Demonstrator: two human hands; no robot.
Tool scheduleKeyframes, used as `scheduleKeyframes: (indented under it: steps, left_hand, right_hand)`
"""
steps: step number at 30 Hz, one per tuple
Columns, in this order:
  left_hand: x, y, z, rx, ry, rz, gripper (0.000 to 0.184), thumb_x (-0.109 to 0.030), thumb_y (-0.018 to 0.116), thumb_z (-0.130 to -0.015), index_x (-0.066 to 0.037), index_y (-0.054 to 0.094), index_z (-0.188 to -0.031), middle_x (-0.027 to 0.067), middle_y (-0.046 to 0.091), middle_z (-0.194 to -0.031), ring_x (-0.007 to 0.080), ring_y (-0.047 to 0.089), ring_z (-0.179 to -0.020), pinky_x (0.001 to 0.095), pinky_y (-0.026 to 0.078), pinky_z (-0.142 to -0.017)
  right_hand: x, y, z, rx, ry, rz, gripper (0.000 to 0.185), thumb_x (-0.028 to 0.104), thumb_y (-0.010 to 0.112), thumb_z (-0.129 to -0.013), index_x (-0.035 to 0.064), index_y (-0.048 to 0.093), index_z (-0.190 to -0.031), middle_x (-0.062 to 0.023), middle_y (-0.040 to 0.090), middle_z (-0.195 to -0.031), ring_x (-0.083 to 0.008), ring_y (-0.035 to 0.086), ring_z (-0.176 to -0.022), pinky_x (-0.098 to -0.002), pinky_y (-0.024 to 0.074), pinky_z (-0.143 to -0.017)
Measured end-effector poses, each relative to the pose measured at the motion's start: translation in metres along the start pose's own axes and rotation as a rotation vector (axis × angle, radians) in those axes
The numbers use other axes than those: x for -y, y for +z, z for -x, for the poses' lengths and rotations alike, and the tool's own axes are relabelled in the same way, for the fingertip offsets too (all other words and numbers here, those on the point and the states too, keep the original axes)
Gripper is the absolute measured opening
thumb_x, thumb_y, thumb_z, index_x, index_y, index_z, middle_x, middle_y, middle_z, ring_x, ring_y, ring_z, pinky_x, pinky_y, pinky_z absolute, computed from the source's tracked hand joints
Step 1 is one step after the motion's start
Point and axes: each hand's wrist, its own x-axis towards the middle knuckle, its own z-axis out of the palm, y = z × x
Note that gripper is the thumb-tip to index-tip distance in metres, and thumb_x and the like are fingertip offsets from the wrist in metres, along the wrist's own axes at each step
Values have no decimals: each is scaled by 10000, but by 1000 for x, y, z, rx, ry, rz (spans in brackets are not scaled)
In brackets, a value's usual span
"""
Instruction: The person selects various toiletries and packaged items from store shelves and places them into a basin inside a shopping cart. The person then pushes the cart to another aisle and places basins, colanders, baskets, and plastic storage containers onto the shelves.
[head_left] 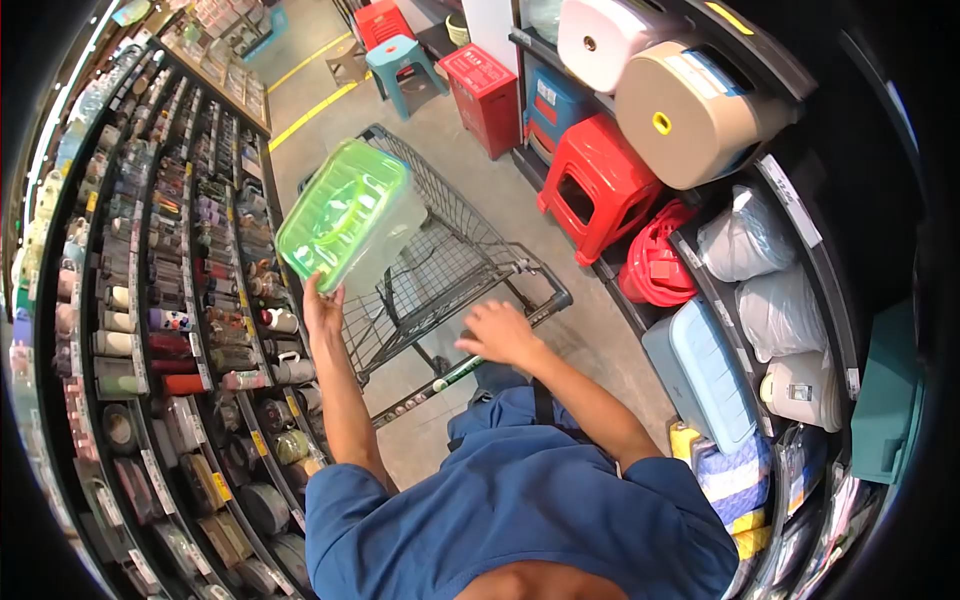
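Note:
My left hand (324, 305) grips the near edge of a clear plastic storage box (385, 245) with a translucent green lid (345, 210). The box is tilted above the basket of a dark wire shopping cart (470, 230). Near the cart's handle bar (420, 396), my right hand (497, 332) hangs in the air with its fingers spread and nothing in them. The fingertips of my left hand are partly hidden behind the box.
Shelves of bottles and flasks (170, 320) line the left side. To the right, a shelf holds a red stool (600, 185), a beige bin (690, 115) and a light blue box (705, 370). Farther up the aisle stand a blue stool (400, 65) and a red box (485, 90).

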Motion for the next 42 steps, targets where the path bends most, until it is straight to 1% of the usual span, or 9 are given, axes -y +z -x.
scheduleKeyframes:
  steps: [3,7,11,16,22,27,35,40,42]
  left_hand:
    - [-24,40,54,118,-2,121,356,-209,706,-813,-97,573,-1124,27,640,-1009,144,599,-825,267,494,-639]
    - [-42,105,105,229,68,138,425,-206,720,-794,-90,554,-1168,34,630,-1050,171,592,-892,262,468,-607]
    - [-57,189,143,644,-7,196,389,-133,651,-843,-14,524,-1191,99,626,-1112,219,627,-938,286,537,-641]
    - [-66,304,196,838,-34,151,361,-120,627,-861,25,520,-1174,130,636,-1075,211,650,-869,271,572,-629]
    - [-77,428,263,1200,-249,190,227,-116,613,-878,1,566,-1068,104,668,-978,169,659,-797,243,561,-581]
    - [-87,522,318,1315,-42,128,208,-116,615,-880,-8,573,-1053,64,658,-970,147,643,-795,231,551,-640]
    - [-89,634,395,1339,-163,65,214,-118,695,-819,39,607,-935,106,647,-922,206,634,-798,209,559,-690]
    - [-92,690,437,1311,-197,95,376,-126,711,-816,104,515,-1040,121,618,-961,212,630,-859,278,583,-761]
    - [-84,718,452,1303,-191,86,304,-111,711,-814,35,550,-1027,122,607,-961,198,626,-833,286,586,-737]
  right_hand:
    - [12,-5,26,221,-73,84,529,594,566,-794,82,695,-828,-106,658,-838,-283,619,-862,-424,447,-744]
    - [15,5,52,133,-145,79,532,631,644,-685,104,679,-744,-88,651,-740,-273,636,-771,-399,436,-691]
    - [16,21,71,44,-151,2,525,584,708,-624,62,661,-648,-127,624,-635,-327,628,-659,-446,456,-617]
    - [30,-7,93,204,-107,48,599,652,665,-660,54,688,-690,-101,646,-677,-298,632,-699,-424,439,-646]
    - [26,4,111,109,-129,91,558,660,687,-616,111,696,-715,-51,623,-663,-258,618,-693,-406,417,-641]
    - [35,0,123,116,-81,147,550,664,701,-575,139,688,-742,-21,628,-709,-236,603,-724,-376,352,-673]
    - [26,5,147,106,-157,67,581,648,670,-671,69,662,-716,-65,560,-628,-248,514,-684,-379,315,-656]
    - [1,-18,184,108,-169,134,582,582,693,-665,77,642,-949,-70,607,-840,-259,560,-864,-386,371,-746]
    - [-24,-33,201,32,-166,207,606,549,696,-679,80,599,-1050,-90,598,-971,-268,551,-969,-393,386,-820]
